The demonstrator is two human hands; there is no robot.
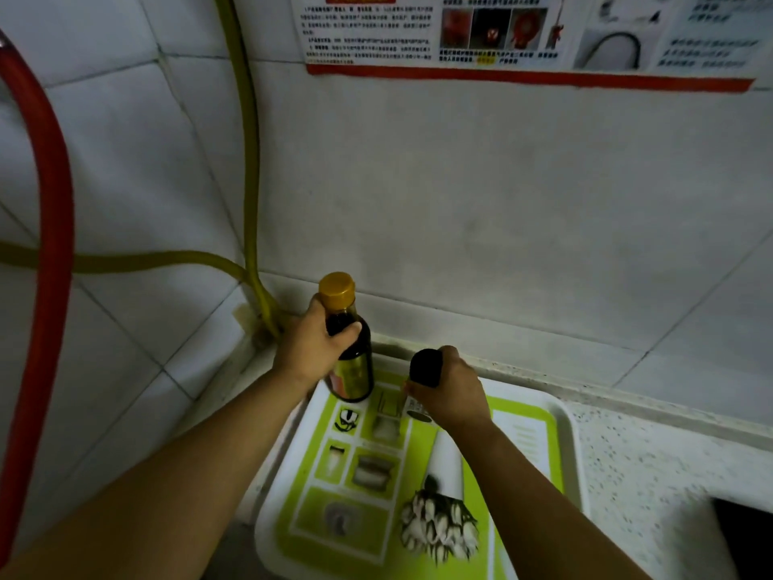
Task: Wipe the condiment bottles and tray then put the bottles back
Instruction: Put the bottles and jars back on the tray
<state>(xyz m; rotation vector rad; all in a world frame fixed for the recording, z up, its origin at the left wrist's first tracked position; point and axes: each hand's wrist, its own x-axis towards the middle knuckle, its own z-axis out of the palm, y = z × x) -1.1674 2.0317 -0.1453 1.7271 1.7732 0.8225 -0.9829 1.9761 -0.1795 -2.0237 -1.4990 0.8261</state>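
A white tray (556,416) with a green printed picture sheet lies on the counter in the corner. My left hand (307,349) grips a dark sauce bottle (353,366) with a gold cap around its shoulder; the bottle stands at the tray's far left corner. My right hand (454,391) holds a second bottle (426,368) with a black cap by its upper part, over the far middle of the tray. Most of this second bottle is hidden by my hand, so I cannot tell whether it touches the tray.
White tiled walls close in on the left and behind. A yellow hose (251,169) and a red hose (54,194) run down the left wall. Speckled countertop (644,466) extends right, with a dark opening (744,537) at the lower right. A poster (523,35) hangs above.
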